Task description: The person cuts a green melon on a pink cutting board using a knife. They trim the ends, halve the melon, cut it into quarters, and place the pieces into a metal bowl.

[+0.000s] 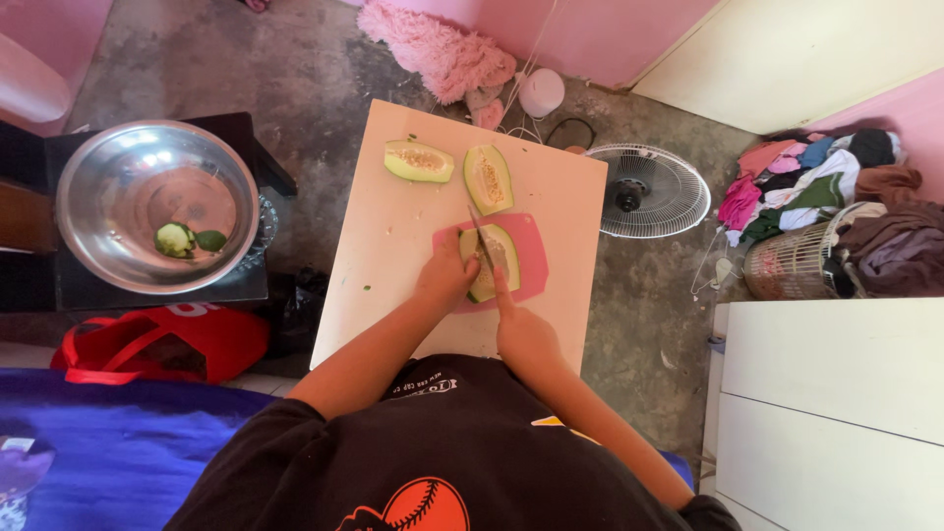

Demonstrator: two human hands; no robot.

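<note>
Currently cutting: right hand (523,332) gripping knife (482,239), fingers closed round handle, blade on papaya piece (492,258). Left hand (444,277) pressing same piece, fingers curled over its left edge. Piece on pink board (532,258), frame centre, on white table (393,246). Two more halves (419,161) (488,178) cut-side up near table's top edge. Steel bowl (157,205) left of frame, green scraps (175,240) inside. Fan (649,191), laundry basket (796,264) on the right.
</note>
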